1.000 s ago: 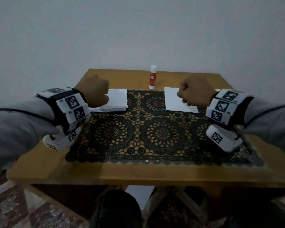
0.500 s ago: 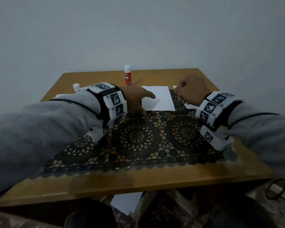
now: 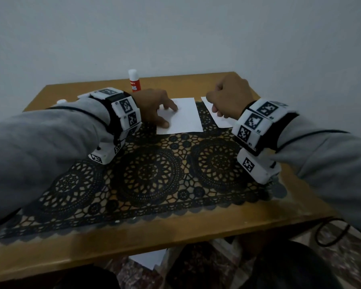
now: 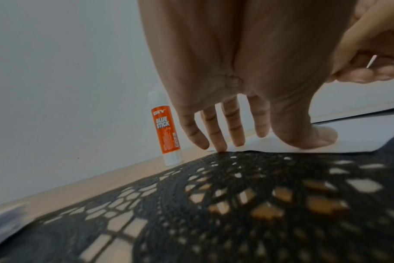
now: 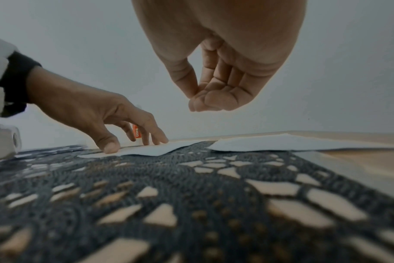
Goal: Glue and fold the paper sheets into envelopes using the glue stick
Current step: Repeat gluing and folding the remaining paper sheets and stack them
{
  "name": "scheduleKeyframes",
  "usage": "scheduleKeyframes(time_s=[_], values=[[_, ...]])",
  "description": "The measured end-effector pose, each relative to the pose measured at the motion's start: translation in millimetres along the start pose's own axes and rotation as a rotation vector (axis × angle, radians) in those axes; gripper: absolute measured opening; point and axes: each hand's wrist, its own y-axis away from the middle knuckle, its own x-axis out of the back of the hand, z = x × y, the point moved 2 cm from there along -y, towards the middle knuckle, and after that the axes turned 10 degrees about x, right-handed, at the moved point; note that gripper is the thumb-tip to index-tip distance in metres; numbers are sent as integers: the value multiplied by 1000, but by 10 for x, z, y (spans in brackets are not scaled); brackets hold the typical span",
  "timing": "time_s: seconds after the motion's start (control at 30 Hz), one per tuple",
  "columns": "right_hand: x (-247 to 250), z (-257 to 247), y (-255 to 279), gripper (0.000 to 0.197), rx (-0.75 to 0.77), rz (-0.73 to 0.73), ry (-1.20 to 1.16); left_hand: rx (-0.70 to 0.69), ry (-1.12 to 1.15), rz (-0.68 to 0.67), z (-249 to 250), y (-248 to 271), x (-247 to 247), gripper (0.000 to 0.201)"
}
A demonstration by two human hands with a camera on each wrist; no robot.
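Nearest the viewer, a black lace mat (image 3: 150,176) covers most of the wooden tabletop (image 3: 175,232). Beyond it, both grey sleeves carry tagged white wrist units. The left hand (image 3: 154,105) is spread, fingers straight, with thumb and fingertips (image 4: 216,142) pressing flat on a white sheet (image 3: 186,117) at the mat's far edge. The right hand (image 3: 229,99) hovers above a second sheet (image 3: 221,122) just to the right, fingers curled loosely inward and gripping nothing; the right wrist view shows a clear gap between it and the paper. The two sheets lie near each other, not touching. Farthest back, a glue stick (image 3: 133,81) stands upright by the wall, capped, behind the left hand and apart from both sheets.
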Motion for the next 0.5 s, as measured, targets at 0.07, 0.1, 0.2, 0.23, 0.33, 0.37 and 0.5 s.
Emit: scheduleKeyframes(time_s=[0.07, 0.1, 0.2, 0.23, 0.33, 0.37, 0.5], values=[[0, 10, -5, 15, -6, -4, -11, 15, 5, -21, 14, -26, 0, 59], [-8, 7, -8, 15, -5, -4, -15, 33, 16, -40, 22, -46, 8, 58], [-66, -17, -28, 15, 10, -25, -1, 96, 47, -81, 55, -114, 51, 54], [-83, -19, -31, 15, 10, -38, 1, 113, 50, -85, 65, -148, 59, 55], [-105, -9, -39, 16, -10, -54, -14, 177, 50, -101, 83, -246, 55, 70], [-106, -5, -40, 15, -14, -55, -21, 201, 47, -108, 78, -273, 50, 80], [-124, -12, -45, 13, 1, -85, 4, 236, 31, -151, 56, -339, 76, 114]])
